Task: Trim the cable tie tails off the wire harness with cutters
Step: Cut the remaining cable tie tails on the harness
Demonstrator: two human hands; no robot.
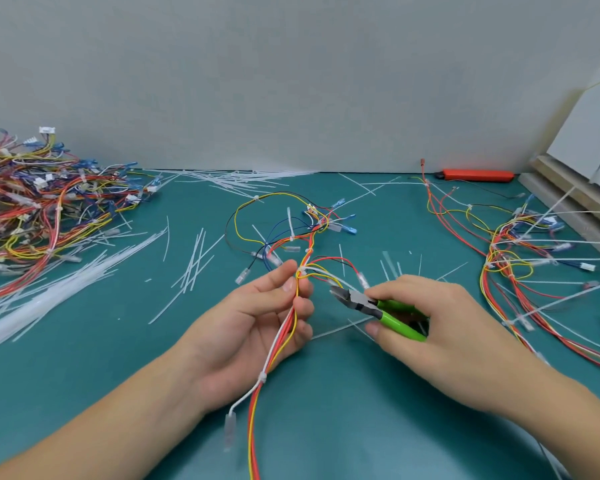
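Two hands mid-table: left hand (pixel 274 306) pinching wire harness (pixel 293 317), upright; right hand (pixel 426 317) gripping cutters (pixel 371 304), jaws parted, aimed left at cable tie (pixel 302 271).

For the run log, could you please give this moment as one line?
left hand: pinches red-yellow-white wire harness | right hand: grips green-handled cutters | blades beside white tie
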